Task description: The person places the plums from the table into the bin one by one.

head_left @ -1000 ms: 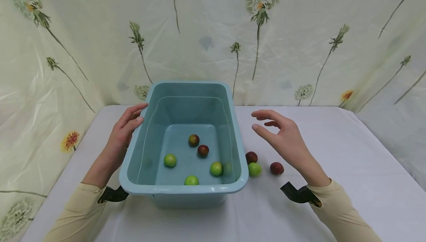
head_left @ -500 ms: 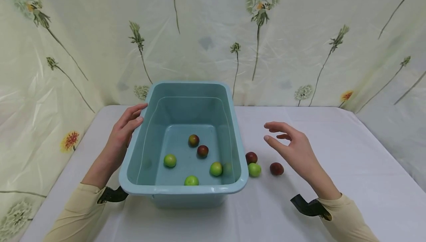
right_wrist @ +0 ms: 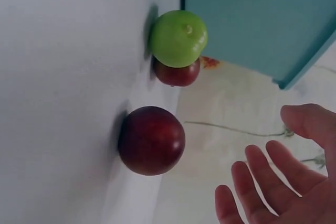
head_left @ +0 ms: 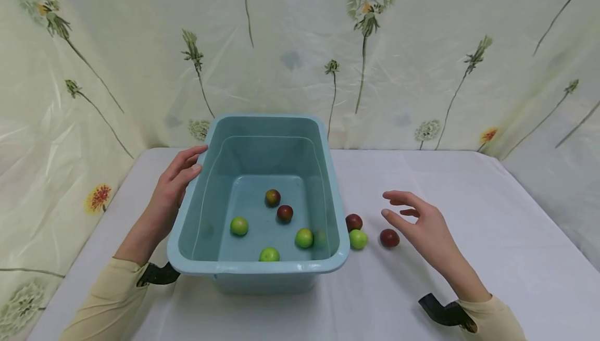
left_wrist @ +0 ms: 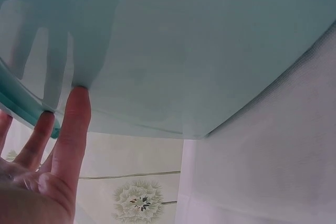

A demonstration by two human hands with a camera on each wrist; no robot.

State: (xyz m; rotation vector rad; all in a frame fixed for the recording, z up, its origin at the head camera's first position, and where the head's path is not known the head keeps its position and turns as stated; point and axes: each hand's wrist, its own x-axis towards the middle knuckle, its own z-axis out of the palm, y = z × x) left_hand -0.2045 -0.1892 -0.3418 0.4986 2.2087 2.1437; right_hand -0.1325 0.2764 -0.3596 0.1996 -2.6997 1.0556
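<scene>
A light blue plastic tub holds several small plums, some green and some dark red, spread over its floor. My left hand rests at the tub's left side, its fairly straight fingertips against the outer wall just under the rim; the left wrist view shows those fingers. To the tub's right, a dark red plum lies by itself on the cloth. My right hand hovers above and to the right of it, thumb and fingers spread apart with nothing between them. Closer to the tub, a green plum sits against another dark red plum.
A white cloth covers the table. Behind and along both sides hangs a pale curtain printed with dandelions. The tub's raised rim stands between the loose plums and those inside. A black strap sits by the right sleeve.
My right hand has moved down, right and toward me, away from the tub's rim, closer to the lone dark red plum. The left hand has stayed at the tub.
</scene>
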